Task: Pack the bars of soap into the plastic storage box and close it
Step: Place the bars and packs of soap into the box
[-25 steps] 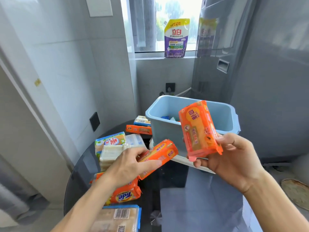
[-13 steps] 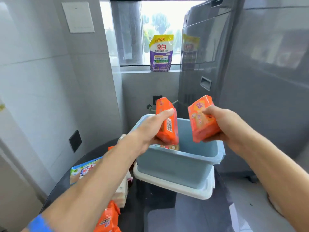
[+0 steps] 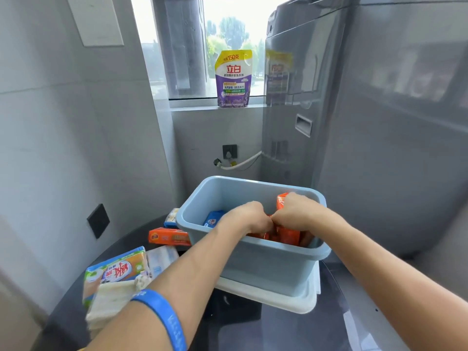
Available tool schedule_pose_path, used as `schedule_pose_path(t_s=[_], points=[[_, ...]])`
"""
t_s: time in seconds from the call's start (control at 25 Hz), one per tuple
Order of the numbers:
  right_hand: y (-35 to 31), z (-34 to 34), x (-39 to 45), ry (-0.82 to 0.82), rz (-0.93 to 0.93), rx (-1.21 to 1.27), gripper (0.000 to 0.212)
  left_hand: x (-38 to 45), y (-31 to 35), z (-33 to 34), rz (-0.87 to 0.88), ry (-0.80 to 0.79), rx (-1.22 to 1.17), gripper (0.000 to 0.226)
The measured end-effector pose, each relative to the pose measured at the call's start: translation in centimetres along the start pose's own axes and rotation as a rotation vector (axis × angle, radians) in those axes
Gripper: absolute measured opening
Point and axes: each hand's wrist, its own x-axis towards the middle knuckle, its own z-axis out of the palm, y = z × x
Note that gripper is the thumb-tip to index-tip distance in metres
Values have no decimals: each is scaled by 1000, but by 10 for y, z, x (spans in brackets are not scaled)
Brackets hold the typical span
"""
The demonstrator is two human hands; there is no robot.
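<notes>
Loose soap bars point(image 3: 115, 273) wait on the dark tabletop point(image 3: 278, 328), near for picking. Beyond, the blue storage box point(image 3: 255, 264) sits on its white lid point(image 3: 291, 300), keeping it handy. Inside, the left hand point(image 3: 247, 216) and right hand point(image 3: 295, 211), knuckles up, each grip an orange soap bar point(image 3: 287, 234), seemingly seating them.

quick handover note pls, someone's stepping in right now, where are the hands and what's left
Left hand and right hand are both down inside the blue storage box, each gripping an orange soap bar. A blue bar already lies in the box. Left: set these two down, then pack the bars on the table, among them the orange bar and the green-and-orange pack. The white lid sits under the box; fit it last.
</notes>
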Motion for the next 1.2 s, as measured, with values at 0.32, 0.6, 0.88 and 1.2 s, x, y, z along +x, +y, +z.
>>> schedule_pose_path(t_s=[0.32, 0.6, 0.88, 1.2], points=[[3, 13, -2, 15, -46, -79, 18, 3, 0, 8, 153, 45, 123, 20], [4, 17, -3, -173, -91, -274, 21, -3, -9, -5, 185, -170, 145, 16], [27, -4, 4, 53, -377, -703, 32, 2, -14, -3, 245, -217, 306, 28], [36, 8, 13, 290, -353, -254, 28, -41, -41, -7, 390, 608, 39, 19]])
